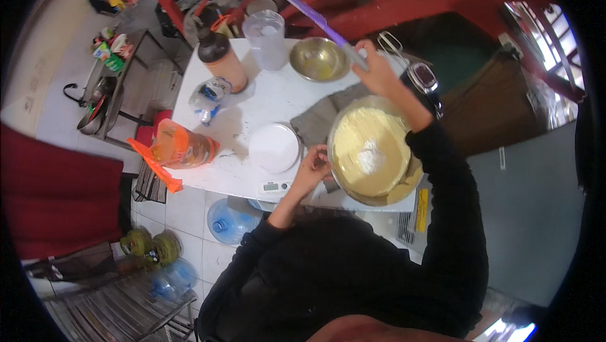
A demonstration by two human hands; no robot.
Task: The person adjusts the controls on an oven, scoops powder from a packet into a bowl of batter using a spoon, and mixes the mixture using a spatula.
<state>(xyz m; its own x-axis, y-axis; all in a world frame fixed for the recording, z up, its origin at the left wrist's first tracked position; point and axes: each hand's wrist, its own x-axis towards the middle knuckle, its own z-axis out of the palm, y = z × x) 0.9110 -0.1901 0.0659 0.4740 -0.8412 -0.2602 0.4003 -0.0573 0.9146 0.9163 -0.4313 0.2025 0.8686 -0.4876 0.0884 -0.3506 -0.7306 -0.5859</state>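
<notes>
A large metal mixing bowl (413, 184) sits near the front right of the table, holding pale yellow batter (363, 133) with a mound of white powder (371, 157) on top. Against the bowl's left side, my left hand (314, 168) has its fingers curled at the rim. Beyond the bowl, my right hand (377, 72) is raised and closed round a long purple and grey utensil (325, 29), shaped like a knife, pointing up and left. Left of my left hand is a white kitchen scale (274, 148). A grey cloth (315, 118) lies partly under the bowl.
At the back stand a smaller metal bowl (319, 60), a clear plastic jug (265, 40) and a dark-capped bottle (221, 61). A crumpled plastic packet (210, 97) and an orange bag (180, 146) lie to the left. A hand mixer (421, 78) is beside my right forearm.
</notes>
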